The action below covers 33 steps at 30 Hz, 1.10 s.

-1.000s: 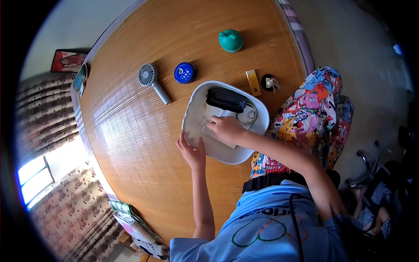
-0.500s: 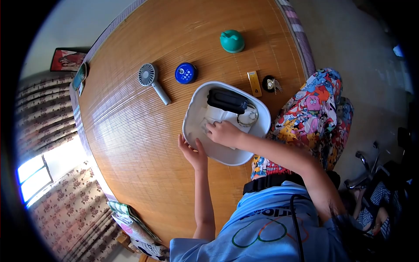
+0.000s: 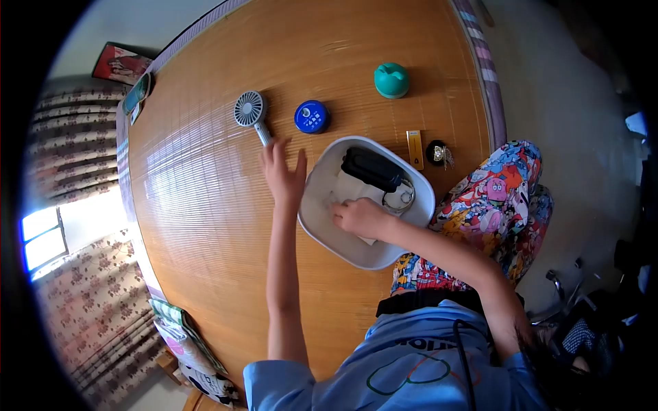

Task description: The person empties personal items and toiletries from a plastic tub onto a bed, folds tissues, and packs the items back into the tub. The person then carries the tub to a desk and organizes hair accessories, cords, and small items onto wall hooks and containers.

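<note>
My left hand (image 3: 284,177) is over the mat with its fingers spread, its fingertips at the lower end of a small grey handheld fan (image 3: 251,111). Whether they touch the handle I cannot tell. My right hand (image 3: 363,218) is down inside a white plastic basin (image 3: 330,248), fingers curled together near its left wall. Something clear shows faintly by those fingertips, too indistinct to name. Also in the basin are a black oblong case (image 3: 371,169), a white flat piece (image 3: 356,188) partly under my hand, and a round clear object (image 3: 399,197).
Beyond the basin lie a round blue tin (image 3: 312,117), a green rounded container (image 3: 392,81), a yellow narrow box (image 3: 415,149) and a black round item with metallic bits (image 3: 439,153). My crossed legs in patterned trousers (image 3: 490,198) border the basin's right side.
My left hand has left the basin's rim and reached forward to the fan's handle. My right hand stays inside the basin. The whole view has shifted slightly.
</note>
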### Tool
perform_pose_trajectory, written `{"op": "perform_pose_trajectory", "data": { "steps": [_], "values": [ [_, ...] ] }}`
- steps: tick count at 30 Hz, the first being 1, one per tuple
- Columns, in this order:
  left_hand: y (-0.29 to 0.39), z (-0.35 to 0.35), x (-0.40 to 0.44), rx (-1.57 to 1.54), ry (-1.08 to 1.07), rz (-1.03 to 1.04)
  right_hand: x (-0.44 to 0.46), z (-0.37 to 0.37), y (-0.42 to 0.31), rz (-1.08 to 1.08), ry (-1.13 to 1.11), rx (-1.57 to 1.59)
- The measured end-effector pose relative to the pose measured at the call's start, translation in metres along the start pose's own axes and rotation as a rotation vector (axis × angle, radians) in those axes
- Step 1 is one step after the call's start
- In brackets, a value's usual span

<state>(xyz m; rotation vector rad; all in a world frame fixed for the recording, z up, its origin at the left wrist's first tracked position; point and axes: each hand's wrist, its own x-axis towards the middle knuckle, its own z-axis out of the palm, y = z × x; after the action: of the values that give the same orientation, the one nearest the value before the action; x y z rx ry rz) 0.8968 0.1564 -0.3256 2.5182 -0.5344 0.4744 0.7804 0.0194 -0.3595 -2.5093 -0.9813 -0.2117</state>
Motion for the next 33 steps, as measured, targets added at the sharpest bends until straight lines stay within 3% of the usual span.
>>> {"op": "perform_pose_trajectory", "data": {
  "steps": [3,8,11,12,15,17,19,23,33],
  "values": [
    [-0.011,0.04,0.044,0.087,-0.082,0.157,-0.012,-0.039,0.004,0.111,0.107,0.071],
    [-0.029,0.082,0.066,0.138,-0.49,-0.076,-0.063,-0.128,0.026,0.365,0.184,0.124],
    [-0.03,0.071,0.065,0.032,-0.448,-0.007,-0.094,-0.152,0.035,0.491,0.236,0.092],
    [-0.027,0.065,0.062,0.01,-0.44,-0.074,-0.101,-0.156,0.035,0.512,0.258,0.101],
    [-0.025,0.036,0.043,-0.101,-0.16,-0.014,-0.115,-0.156,0.031,0.563,0.272,0.136],
    [-0.004,0.003,0.022,-0.266,-0.099,-0.143,-0.117,-0.148,0.025,0.55,0.275,0.222],
    [0.036,-0.037,-0.001,-0.223,-0.102,-0.012,-0.113,-0.141,0.023,0.533,0.245,0.267],
    [0.104,-0.059,-0.057,-0.202,-0.369,0.023,-0.103,-0.116,0.02,0.47,0.203,0.416],
    [0.096,-0.015,-0.118,-0.097,-0.554,-0.042,-0.09,-0.088,0.013,0.3,0.093,0.495]
  ]
}}
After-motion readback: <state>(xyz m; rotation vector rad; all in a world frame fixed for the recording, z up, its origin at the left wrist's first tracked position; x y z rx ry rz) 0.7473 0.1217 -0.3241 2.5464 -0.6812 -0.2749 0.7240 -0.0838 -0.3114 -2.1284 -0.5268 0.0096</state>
